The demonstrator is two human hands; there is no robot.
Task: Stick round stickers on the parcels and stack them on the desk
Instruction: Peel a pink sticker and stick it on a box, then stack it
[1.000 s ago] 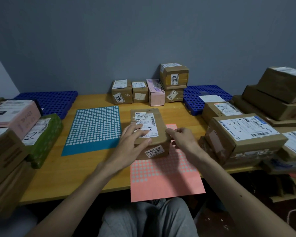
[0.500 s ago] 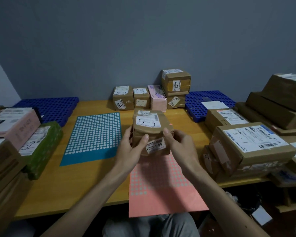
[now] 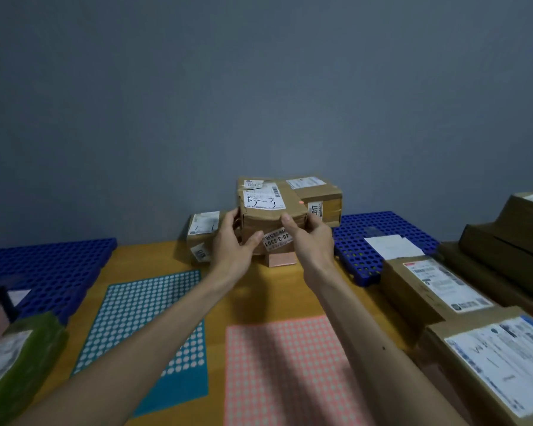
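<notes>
Head view: both hands are out in front, carrying one brown parcel [image 3: 270,221] above the back row of parcels [image 3: 202,238] by the wall. Left hand [image 3: 231,244] grips its left side, thumb across the near face. Right hand [image 3: 313,238] grips the right side, fingers curled round the edge.

A small pink round sticker [image 3: 301,203] shows on the parcel's top near the right edge, so sticking looks done and stacking is the step in hand. A pink box [image 3: 280,259] shows just below the held parcel, and a taller brown stack [image 3: 319,196] stands behind to the right. Whether the parcel already rests on anything cannot be told.

Judgement: lower it level, square its edges to the box beneath, and release both sides together once it sits flat. The wrapping looks soft and creased, so an uneven set-down may tip it.

Pink sticker sheet [image 3: 285,364] and blue sticker sheet [image 3: 142,318] lie on the tabletop [image 3: 259,290], nearer the person.
</notes>
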